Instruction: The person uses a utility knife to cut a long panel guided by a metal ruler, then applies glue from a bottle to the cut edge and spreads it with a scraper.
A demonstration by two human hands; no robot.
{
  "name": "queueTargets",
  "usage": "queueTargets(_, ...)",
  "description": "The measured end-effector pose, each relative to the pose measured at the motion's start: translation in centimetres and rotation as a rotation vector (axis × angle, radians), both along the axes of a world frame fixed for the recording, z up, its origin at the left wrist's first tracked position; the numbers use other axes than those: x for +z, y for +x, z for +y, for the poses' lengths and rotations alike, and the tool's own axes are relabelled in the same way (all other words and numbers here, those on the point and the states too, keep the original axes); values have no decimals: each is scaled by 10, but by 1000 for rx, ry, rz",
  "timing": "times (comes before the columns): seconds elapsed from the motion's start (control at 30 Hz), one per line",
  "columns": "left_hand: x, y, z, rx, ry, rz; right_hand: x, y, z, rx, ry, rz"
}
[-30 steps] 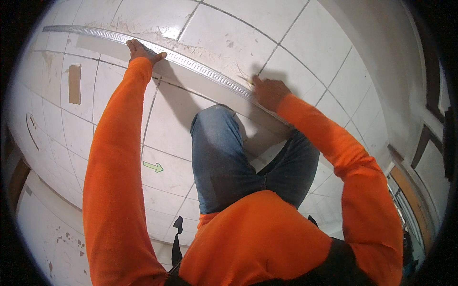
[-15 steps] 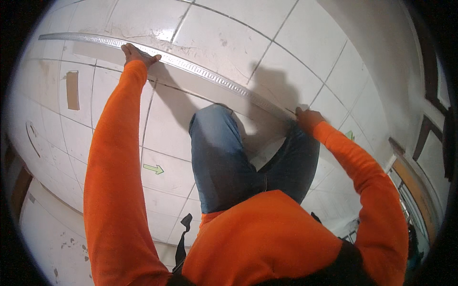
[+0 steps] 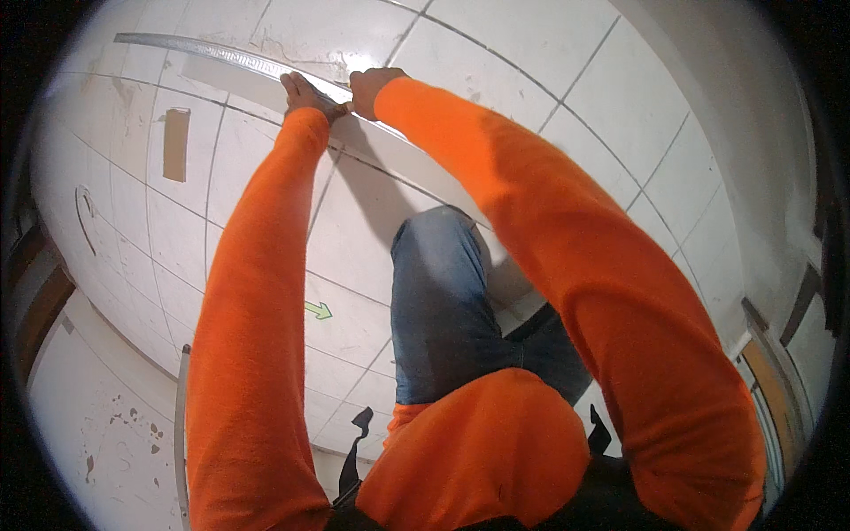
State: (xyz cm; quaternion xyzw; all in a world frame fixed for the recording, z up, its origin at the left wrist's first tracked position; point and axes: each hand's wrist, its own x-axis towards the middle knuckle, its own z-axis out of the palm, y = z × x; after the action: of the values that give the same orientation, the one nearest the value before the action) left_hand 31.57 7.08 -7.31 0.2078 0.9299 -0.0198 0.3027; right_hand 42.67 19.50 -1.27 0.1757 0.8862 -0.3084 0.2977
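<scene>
A long silver strip (image 3: 217,55) with a repeating raised pattern lies diagonally along a pale plank on the white tiles. My left hand (image 3: 308,96) presses on the strip, fingers spread. Just right of it, my right hand (image 3: 375,91) is closed at the strip, around something small that I cannot make out. The strip's right part is hidden behind my right sleeve (image 3: 567,221).
My jeans-clad legs (image 3: 443,301) are on the tiled floor (image 3: 575,80). A brown rectangular piece (image 3: 174,144) lies at the left, and a green arrow sticker (image 3: 319,310) beside my left forearm. A pale wall with dark-framed sections (image 3: 801,301) rises at the right.
My right hand has swept from the strip's right part up and leftward to beside my left hand, its forearm crossing the strip. The whole view has shifted somewhat; my left hand stays pressed there.
</scene>
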Motion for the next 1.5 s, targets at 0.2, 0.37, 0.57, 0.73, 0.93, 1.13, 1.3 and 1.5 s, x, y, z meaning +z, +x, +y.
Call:
queueTargets(0.2,-11,1,5,-74,-63,112,-19,184,8,-18,-1,-45)
queueTargets(0.37,-5,0,1,-32,48,59,66,434,42,121,23,-765)
queueTargets(0.57,-11,0,6,10,-136,97,62,397,41,-156,124,-428)
queueTargets(0.73,-16,-6,1,-98,-85,125,18,267,20,-269,34,-112)
queueTargets(0.93,-5,1,-3,-36,-23,59,8,267,0,-288,-74,-191)
queueTargets(1.13,-10,-2,-8,-22,16,30,74,454,33,-70,114,-732)
queueTargets(1.3,-31,-10,-7,-94,-40,135,33,454,34,-291,77,-382)
queueTargets(1.5,-15,5,2,-104,-33,120,-39,427,-36,-962,-143,127)
